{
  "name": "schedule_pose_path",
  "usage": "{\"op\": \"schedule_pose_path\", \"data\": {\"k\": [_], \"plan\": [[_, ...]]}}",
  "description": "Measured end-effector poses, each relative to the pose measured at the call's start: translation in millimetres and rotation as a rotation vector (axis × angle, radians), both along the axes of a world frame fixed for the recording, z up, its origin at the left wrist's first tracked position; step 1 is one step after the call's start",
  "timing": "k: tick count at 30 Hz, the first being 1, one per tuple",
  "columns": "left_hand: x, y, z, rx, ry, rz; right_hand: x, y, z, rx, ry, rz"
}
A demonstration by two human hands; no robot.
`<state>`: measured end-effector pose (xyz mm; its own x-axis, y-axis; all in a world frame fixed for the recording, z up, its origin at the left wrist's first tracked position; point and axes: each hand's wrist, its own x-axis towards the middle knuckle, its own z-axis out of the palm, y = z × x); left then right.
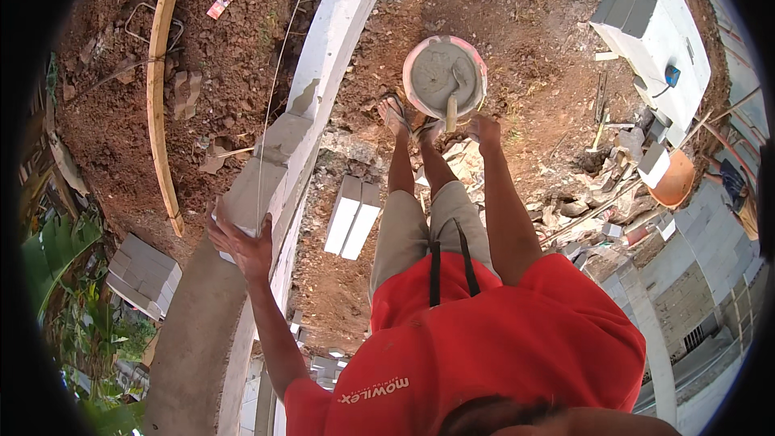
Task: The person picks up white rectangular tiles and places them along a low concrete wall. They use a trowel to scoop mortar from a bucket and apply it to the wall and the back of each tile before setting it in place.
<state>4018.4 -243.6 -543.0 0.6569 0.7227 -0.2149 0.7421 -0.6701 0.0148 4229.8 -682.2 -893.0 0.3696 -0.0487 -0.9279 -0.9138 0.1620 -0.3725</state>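
The block wall (319, 73) runs at ten o'clock, under the left hand (242, 244). The bucket (445, 74) sits at twelve, the trowel (452, 105) in it. Stacked blocks (654, 24) lie at two.

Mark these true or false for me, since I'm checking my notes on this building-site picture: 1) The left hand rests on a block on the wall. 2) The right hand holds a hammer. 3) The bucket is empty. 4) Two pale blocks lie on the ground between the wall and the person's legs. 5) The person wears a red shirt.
1) True: the left hand lies on a grey block atop the wall.
2) False: the right hand grips the handle of a trowel in the bucket.
3) False: it holds grey mortar.
4) True: two pale blocks lie there side by side.
5) True: a red shirt.
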Motion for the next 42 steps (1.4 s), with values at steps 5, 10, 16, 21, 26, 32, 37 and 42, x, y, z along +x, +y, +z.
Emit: {"op": "schedule_pose_path", "data": {"k": [5,10,16,21,26,32,37,42], "plan": [[10,5,0,0.008,0.004,-0.074,-6,-50,-102,-0.385,0.078,0.253],[9,7,-9,-0.018,-0.029,-0.07,9,-43,-140,-0.445,0.157,0.448],[5,18,-2,-0.064,0.027,-0.123,-23,-85,-211,-0.469,0.12,0.41],[-21,30,13,-0.397,-0.17,0.137,-11,-73,-156,-0.298,0.187,0.274],[2,38,31,-0.482,-0.167,0.108,-9,-68,-106,-0.031,0.14,-0.043],[-18,43,26,-0.402,-0.082,0.045,1,-5,-47,0.085,0.082,-0.255],[-17,55,22,-0.36,-0.037,0.099,35,28,-34,0.14,0.043,-0.233],[-5,65,37,-0.461,0.129,0.209,40,30,-31,0.084,0.091,-0.142]]}}
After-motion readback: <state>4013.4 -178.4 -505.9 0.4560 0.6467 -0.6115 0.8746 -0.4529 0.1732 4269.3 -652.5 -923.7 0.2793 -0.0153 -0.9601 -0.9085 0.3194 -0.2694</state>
